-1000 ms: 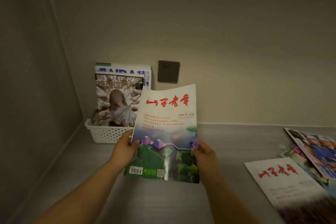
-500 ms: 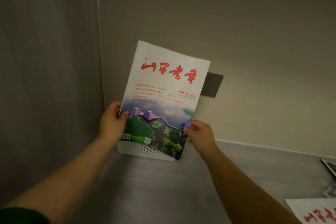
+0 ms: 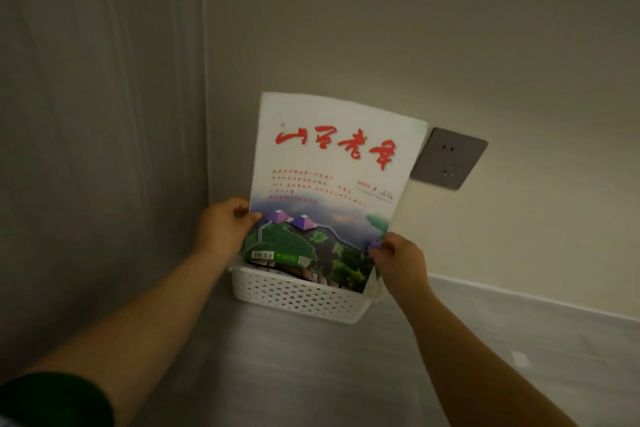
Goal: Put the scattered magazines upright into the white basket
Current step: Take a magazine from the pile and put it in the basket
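Observation:
A white magazine (image 3: 329,184) with red brush lettering and a green landscape on its cover stands upright, its lower edge just inside the white perforated basket (image 3: 298,295). My left hand (image 3: 225,229) pinches its left edge. My right hand (image 3: 398,260) grips its lower right corner. The basket sits on the grey counter in the corner, against the back wall. The magazine hides whatever else stands in the basket; only a sliver of another cover shows below it.
A dark grey wall socket (image 3: 448,158) is on the back wall, right of the magazine. The grey side wall (image 3: 104,149) closes the left. The grey counter (image 3: 346,374) stretches toward me and to the right.
The magazine went from in front of the basket, up over its rim, and its lower edge now dips inside. My view turned left, so the loose magazines at the right are out of frame.

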Available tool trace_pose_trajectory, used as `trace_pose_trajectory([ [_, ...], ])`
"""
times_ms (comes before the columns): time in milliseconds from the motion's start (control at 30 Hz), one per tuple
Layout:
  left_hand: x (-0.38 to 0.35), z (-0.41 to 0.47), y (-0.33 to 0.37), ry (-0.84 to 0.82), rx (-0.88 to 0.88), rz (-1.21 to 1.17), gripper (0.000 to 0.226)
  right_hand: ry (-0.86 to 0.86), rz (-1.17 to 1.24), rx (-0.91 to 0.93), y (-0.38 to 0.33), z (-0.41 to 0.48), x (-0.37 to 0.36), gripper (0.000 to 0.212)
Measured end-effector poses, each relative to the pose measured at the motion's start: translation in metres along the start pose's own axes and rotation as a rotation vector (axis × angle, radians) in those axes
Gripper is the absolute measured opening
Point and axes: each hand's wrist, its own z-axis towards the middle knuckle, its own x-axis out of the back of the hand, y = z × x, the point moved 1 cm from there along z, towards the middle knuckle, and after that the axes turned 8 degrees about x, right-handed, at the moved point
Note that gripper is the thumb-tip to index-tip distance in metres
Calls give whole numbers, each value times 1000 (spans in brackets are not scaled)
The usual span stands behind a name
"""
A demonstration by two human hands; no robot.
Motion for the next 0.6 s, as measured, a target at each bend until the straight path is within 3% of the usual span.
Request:
trace_pose_trajectory([
  [233,-16,7,-22,-81,32,158,26,-58,4,-91,19,10,-18,22],
  [400,-17,14,-17,-11,-20,231,29,82,118,-94,15,18,-22,22],
  [533,-28,12,-4,-96,-114,-24,35,97,326,-78,7,13,-36,43],
  [600,-38,12,0,-108,-102,-35,34,114,338,-81,1,12,-42,53],
])
